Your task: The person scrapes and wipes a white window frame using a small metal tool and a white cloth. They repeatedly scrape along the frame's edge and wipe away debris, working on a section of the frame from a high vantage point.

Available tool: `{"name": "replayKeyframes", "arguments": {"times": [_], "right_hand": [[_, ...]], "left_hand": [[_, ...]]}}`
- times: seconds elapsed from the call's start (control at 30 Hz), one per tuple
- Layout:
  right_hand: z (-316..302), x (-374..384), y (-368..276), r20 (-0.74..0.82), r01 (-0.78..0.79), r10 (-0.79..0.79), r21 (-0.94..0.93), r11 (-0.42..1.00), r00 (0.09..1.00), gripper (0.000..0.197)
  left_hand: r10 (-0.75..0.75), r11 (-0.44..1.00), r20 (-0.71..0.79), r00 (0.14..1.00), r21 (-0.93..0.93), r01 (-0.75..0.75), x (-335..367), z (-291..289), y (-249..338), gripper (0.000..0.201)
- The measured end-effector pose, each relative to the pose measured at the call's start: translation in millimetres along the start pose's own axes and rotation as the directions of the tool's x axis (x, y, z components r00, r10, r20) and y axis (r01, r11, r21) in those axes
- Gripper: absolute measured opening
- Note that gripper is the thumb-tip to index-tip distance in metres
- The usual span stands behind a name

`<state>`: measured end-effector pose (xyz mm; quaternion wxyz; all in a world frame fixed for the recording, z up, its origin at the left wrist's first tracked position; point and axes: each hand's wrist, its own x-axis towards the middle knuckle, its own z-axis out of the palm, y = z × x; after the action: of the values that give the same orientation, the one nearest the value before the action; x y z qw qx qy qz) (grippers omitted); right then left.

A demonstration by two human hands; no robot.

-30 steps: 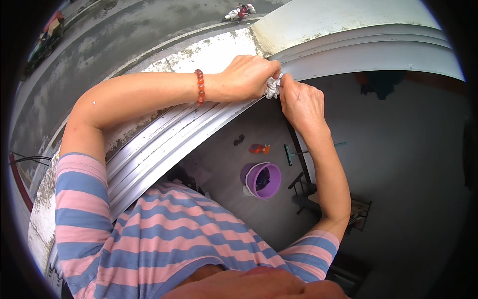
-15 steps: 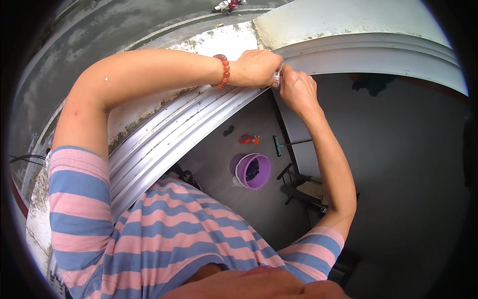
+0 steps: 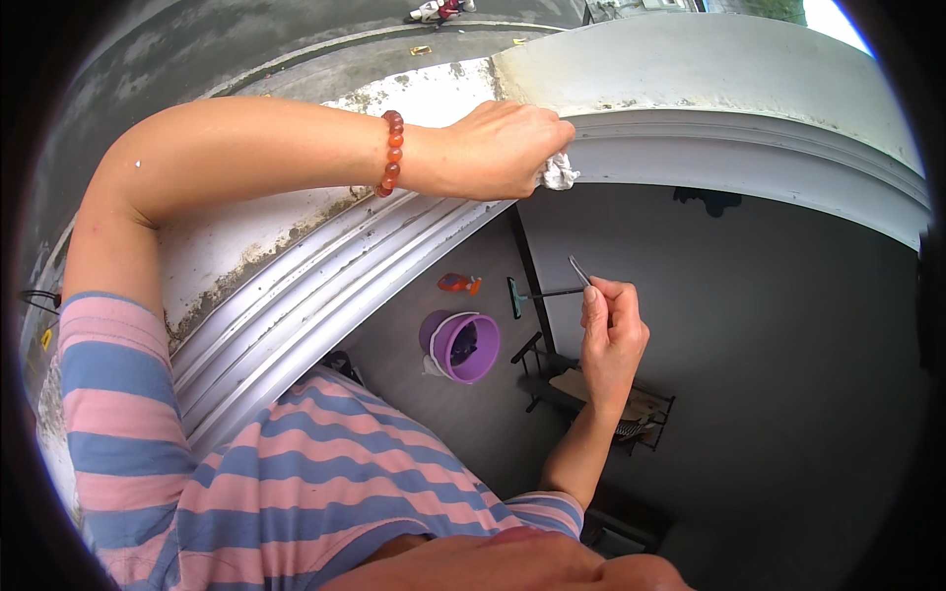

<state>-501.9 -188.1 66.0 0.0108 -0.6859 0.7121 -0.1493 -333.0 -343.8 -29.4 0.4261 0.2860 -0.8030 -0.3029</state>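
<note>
At the corner of the pale metal window frame, my left hand is closed around a crumpled white rag. Part of the rag sticks out below the fingers; the rest is hidden in the fist. A bracelet of reddish beads circles that wrist. Lower and to the right, away from the frame, my right hand pinches a thin, silvery pair of tweezers between thumb and fingers, its tip pointing up and left.
Below on the floor stand a purple bucket with dark contents, an orange spray bottle and a squeegee. A dark folding chair is under my right forearm. Beyond the stained white ledge lies a street with a parked scooter.
My right hand has left the frame corner and moved down toward me, the tweezers now showing in it. My left hand stays at the corner, with more of the rag visible.
</note>
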Motion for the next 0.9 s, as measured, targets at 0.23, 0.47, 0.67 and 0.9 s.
{"name": "replayKeyframes", "arguments": {"times": [0.23, 0.47, 0.67, 0.9], "right_hand": [[34.1, -26.8, 22.4, 0.035, -0.104, 0.101, 0.122, 0.987, 0.994, 0.011], [42.3, -60.2, 33.6, 0.01, -0.129, 0.13, 0.242, 0.962, 0.991, 0.012], [50.4, -84.6, 40.4, -0.024, -0.166, 0.19, 0.38, 0.91, 0.982, 0.01], [41.5, -99.1, 40.8, -0.068, -0.147, 0.189, 0.393, 0.907, 0.98, 0.009]], "left_hand": [[0.827, 0.474, -0.217, 0.519, 0.766, -0.434, 74.6, 25.5, -2.9, 0.008], [0.782, 0.295, 0.008, 0.623, 0.876, -0.381, 60.3, 17.3, 13.5, 0.013], [0.637, 0.231, 0.217, 0.739, 0.861, -0.452, 37.2, 25.4, -2.3, 0.009], [0.259, 0.557, 0.359, 0.897, 0.703, -0.442, 24.3, 28.5, -5.7, 0.005]]}}
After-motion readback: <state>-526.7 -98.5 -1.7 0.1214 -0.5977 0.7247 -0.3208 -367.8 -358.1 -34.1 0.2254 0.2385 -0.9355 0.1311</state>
